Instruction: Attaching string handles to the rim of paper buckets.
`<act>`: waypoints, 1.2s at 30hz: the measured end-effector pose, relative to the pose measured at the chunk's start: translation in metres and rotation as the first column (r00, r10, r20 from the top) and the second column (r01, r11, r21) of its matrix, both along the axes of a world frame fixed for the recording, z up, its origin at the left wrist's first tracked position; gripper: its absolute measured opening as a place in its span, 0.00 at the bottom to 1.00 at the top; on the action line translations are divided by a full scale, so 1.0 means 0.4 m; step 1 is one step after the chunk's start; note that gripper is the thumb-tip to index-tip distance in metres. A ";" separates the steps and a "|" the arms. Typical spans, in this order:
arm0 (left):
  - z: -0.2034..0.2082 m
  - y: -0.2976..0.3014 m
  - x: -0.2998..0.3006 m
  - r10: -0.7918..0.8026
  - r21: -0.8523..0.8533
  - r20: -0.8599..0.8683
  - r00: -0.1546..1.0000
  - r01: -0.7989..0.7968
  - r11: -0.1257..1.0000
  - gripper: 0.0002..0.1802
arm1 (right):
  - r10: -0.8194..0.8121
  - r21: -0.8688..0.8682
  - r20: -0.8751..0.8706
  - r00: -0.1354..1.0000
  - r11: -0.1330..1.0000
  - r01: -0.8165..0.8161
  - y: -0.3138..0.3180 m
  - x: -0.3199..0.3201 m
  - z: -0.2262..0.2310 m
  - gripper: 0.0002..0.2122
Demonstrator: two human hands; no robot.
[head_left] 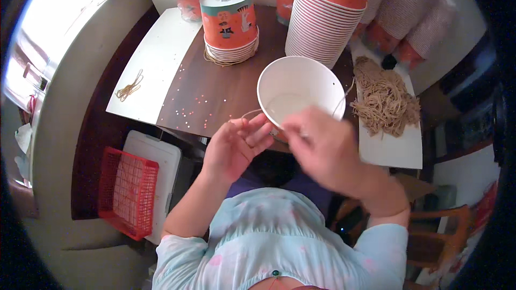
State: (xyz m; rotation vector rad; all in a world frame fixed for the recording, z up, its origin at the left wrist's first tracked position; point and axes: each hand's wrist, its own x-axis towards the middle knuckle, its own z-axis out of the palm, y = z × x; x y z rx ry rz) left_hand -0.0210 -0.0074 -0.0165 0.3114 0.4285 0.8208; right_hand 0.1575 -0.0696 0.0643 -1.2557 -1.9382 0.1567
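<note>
A white-lined paper bucket (298,78) stands at the table's front edge, its open mouth tilted toward me. A thin twine cord (252,111) comes round from its left rim to my left hand (239,145). That hand is palm up, with thumb and index finger closed on the cord. My right hand (325,147), blurred by motion, is in front of the bucket's mouth with its fingers closed. Cord also runs from the bucket's right side down to the right hand; the exact grip is smeared. The bucket's outer wall is mostly hidden.
A tall stack of orange paper buckets (325,27) stands behind. An upturned bucket stack (228,27) is at the back left. Cut twine (384,96) lies heaped on the right; a small twine bundle (129,86) lies left. Below left is a red basket (129,193).
</note>
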 end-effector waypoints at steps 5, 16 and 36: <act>-0.022 -0.053 0.026 -0.007 0.124 0.068 0.998 -0.001 0.992 0.06 | -0.022 0.199 0.078 0.997 0.980 0.006 -0.040 -0.079 -0.188 0.11; -0.047 -0.079 0.005 0.279 0.690 -0.315 0.907 0.017 0.724 0.04 | -0.131 -0.205 -0.462 0.877 0.978 0.038 -0.057 -0.062 -0.178 0.04; -0.014 -0.029 0.030 0.784 0.855 -0.359 0.506 0.516 0.058 0.19 | -0.222 -0.205 -0.377 0.899 0.967 0.152 -0.048 -0.068 -0.192 0.03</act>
